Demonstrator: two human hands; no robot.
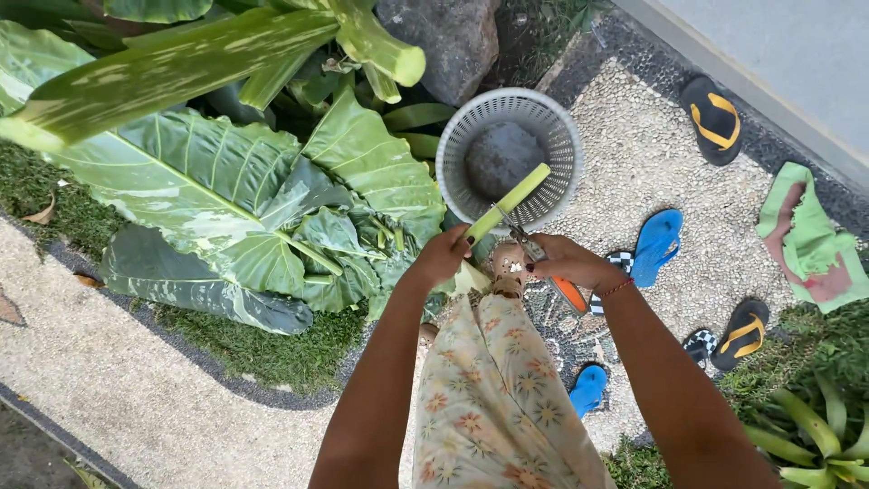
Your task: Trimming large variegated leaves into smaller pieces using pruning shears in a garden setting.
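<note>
**Stalk and shears above the basket**

Nearest of all, floral skirt hanging between both forearms. Far left of the hands, pale gravel path, edged by a dark strip and a band of grass. Up from there, huge variegated leaves, spread wide and reaching almost to the left hand. Left hand clenched around the lower end of a pale green stalk, held slanting up to the right. Just beyond the fingers, white plastic basket with slotted sides, standing on the pebbles, upper end of the stalk lying over its opening. Grey rock behind the basket. Right hand closed around orange-handled shears, blades meeting the stalk near the left hand. Red string around the right wrist. Right of that hand, blue sandal on pebbled paving; another blue one lower down, beside the skirt. Farther right, black-and-yellow sandals, well apart. At the far right edge, green cloth lying crumpled.
</note>
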